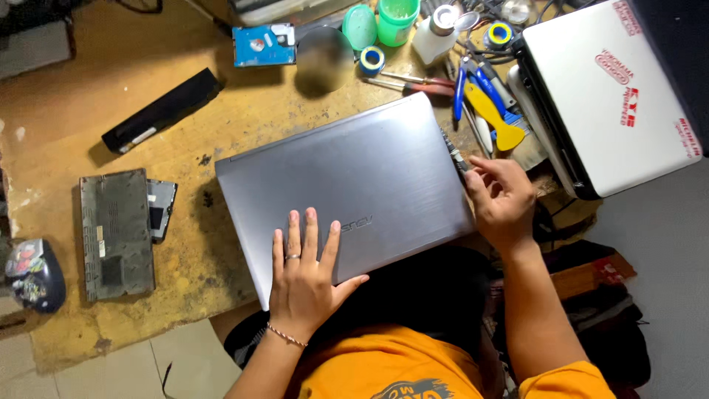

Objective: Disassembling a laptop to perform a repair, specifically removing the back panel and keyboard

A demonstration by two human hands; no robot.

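A closed silver laptop (347, 177) lies on the worn wooden bench, tilted with its near edge toward me. My left hand (304, 273) rests flat on the lid near its front edge, fingers spread, a ring on one finger and a thin bracelet at the wrist. My right hand (502, 196) sits at the laptop's right edge, fingertips pinching something small by the hinge corner; what it pinches is too small to tell.
A white closed laptop (613, 89) lies at the right. A black battery (162, 109), a grey bottom cover panel (117, 233), a hard drive (264, 44), green cups, tape rolls, a yellow scraper (493, 111), pliers and screwdrivers crowd the bench.
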